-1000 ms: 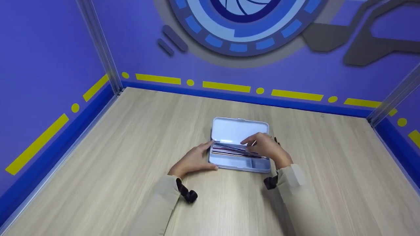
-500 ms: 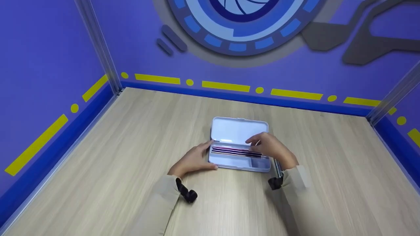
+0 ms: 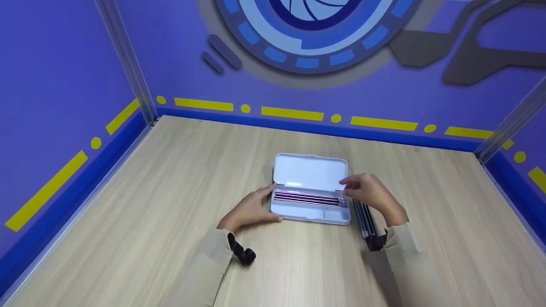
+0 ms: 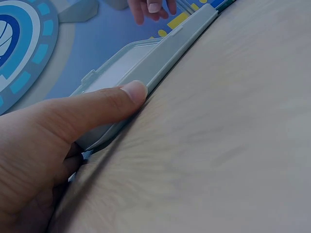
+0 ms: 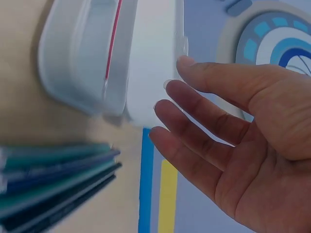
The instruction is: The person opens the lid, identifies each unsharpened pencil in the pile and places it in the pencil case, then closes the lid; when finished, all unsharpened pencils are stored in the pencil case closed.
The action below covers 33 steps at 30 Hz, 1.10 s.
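A pale pencil case (image 3: 298,210) lies open on the wooden table, its lid (image 3: 310,172) tipped back away from the person. Several thin dark and reddish pencils (image 3: 305,198) lie side by side in its long rear compartment. My left hand (image 3: 251,207) holds the case's left end, thumb along the front side, as the left wrist view also shows. Over the case's right end hovers my right hand (image 3: 373,194); the right wrist view shows its fingers loosely bent with nothing between them. More dark and teal pencils (image 5: 58,179) lie just right of the case, partly under the right wrist.
The case's front compartment has a small divider (image 3: 325,212) near its right end. Blue-purple panels (image 3: 204,85) with yellow markings stand at the back and sides of the wooden table (image 3: 204,170). Black straps (image 3: 245,254) hang at the wrists.
My right hand has moved right, off the pencils to beyond the case's edge. A slanted pencil now lies parallel with the others. The pencils beside the case have come into view. The left hand stays.
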{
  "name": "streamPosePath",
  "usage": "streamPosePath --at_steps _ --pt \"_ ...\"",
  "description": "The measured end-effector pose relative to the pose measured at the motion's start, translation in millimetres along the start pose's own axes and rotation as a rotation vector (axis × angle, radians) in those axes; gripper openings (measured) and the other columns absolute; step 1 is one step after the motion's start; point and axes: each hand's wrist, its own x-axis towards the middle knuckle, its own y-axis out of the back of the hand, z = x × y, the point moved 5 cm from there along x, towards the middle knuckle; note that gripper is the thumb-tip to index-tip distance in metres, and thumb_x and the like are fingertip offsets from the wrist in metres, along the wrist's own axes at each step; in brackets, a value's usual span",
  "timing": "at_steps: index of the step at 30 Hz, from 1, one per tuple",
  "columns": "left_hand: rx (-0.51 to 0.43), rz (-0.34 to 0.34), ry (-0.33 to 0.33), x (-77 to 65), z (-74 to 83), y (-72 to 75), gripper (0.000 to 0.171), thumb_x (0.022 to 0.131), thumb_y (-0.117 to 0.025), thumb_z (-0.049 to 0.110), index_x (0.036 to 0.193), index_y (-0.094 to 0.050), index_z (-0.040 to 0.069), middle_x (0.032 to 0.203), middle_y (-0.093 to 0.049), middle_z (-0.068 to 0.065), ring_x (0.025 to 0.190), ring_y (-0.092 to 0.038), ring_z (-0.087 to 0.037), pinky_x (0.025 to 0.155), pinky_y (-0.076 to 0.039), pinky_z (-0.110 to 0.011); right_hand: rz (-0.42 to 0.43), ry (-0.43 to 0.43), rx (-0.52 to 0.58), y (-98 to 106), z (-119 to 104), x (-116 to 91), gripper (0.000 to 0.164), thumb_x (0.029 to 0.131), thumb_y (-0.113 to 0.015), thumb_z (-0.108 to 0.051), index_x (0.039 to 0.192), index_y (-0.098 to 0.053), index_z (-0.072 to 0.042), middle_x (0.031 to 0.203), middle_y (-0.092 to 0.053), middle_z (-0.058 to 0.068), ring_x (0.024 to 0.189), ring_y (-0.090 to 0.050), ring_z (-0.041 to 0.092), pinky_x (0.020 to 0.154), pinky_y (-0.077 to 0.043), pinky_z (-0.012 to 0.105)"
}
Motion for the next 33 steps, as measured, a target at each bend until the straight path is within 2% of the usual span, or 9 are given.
streamPosePath --at_steps 7,12,18,25,33 --pt "0.019 0.005 0.006 -1.3 -2.2 0.0 0.104 0.068 -0.085 0.042 0.151 -0.031 0.014 0.153 -0.035 -0.015 0.142 -0.031 -0.030 0.117 -0.028 -0.044 0.017 -0.066 0.021 7.1 21.7 -9.4 0.033 0.088 -0.065 -0.004 0.121 -0.065 0.002 0.107 -0.069 0.020 0.093 -0.063 0.027 0.084 -0.056 0.043" --pt "0.015 0.008 0.003 -1.3 -2.3 0.5 0.103 0.068 -0.085 0.041 0.151 -0.032 0.015 0.153 -0.036 -0.014 0.142 -0.031 -0.029 0.116 -0.028 -0.044 0.015 -0.107 0.009 10.4 35.8 -16.2 0.035 0.088 -0.065 -0.005 0.121 -0.064 0.004 0.105 -0.067 0.021 0.095 -0.063 0.031 0.082 -0.055 0.045" --pt "0.003 0.010 0.003 -1.8 -0.9 0.9 0.103 0.068 -0.085 0.041 0.152 -0.031 0.015 0.154 -0.035 -0.014 0.143 -0.031 -0.028 0.117 -0.028 -0.043 -0.047 -0.167 0.019 9.9 51.7 -24.3 0.040 0.088 -0.062 -0.005 0.126 -0.059 0.007 0.106 -0.066 0.022 0.093 -0.063 0.029 0.081 -0.055 0.045" --pt "-0.008 0.001 0.010 -1.1 -0.1 0.7 0.105 0.068 -0.085 0.041 0.152 -0.029 0.015 0.155 -0.032 -0.010 0.144 -0.028 -0.027 0.118 -0.025 -0.042 -0.116 -0.242 0.036 8.0 66.4 -30.0 0.046 0.088 -0.066 -0.010 0.128 -0.055 0.010 0.109 -0.064 0.024 0.090 -0.063 0.025 0.080 -0.054 0.044" --pt "-0.008 0.003 0.010 -2.0 0.9 0.9 0.105 0.068 -0.085 0.041 0.152 -0.029 0.015 0.155 -0.032 -0.012 0.143 -0.029 -0.027 0.118 -0.025 -0.042 -0.142 -0.258 0.041 5.5 75.3 -31.9 0.047 0.084 -0.071 -0.013 0.124 -0.058 0.010 0.100 -0.067 0.019 0.080 -0.063 0.019 0.071 -0.055 0.036"
